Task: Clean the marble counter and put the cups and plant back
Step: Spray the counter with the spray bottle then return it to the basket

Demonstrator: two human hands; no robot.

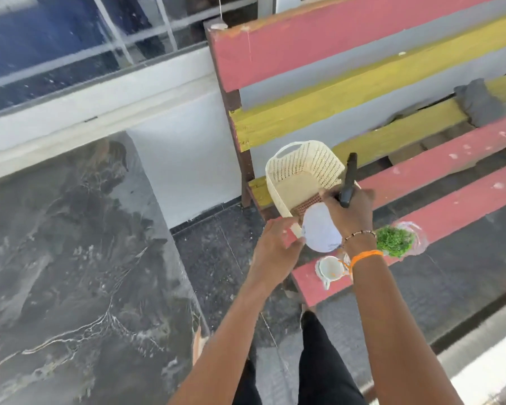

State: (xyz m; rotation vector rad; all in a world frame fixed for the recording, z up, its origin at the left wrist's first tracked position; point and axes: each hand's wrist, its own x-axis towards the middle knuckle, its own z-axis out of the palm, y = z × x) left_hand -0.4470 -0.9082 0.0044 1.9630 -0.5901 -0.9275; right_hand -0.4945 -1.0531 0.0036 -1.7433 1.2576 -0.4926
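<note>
The dark marble counter (70,258) fills the left side. To its right is a bench of red and yellow slats (421,176). My right hand (351,214) grips the black spray head of a white spray bottle (322,232), holding it over the near end of a cream plastic basket (301,168) on the bench. At the basket's near rim, my left hand (278,241) pinches the edge, right beside the bottle. A white cup (330,268) stands on the nearest red slat. A small green plant (393,241) in a clear pot sits just right of my right wrist.
A grey cloth (479,103) lies on the bench's far yellow slat. A white wall ledge (100,103) and a window run behind the counter. Dark tiled floor (222,258) separates counter and bench. My legs in black trousers stand below.
</note>
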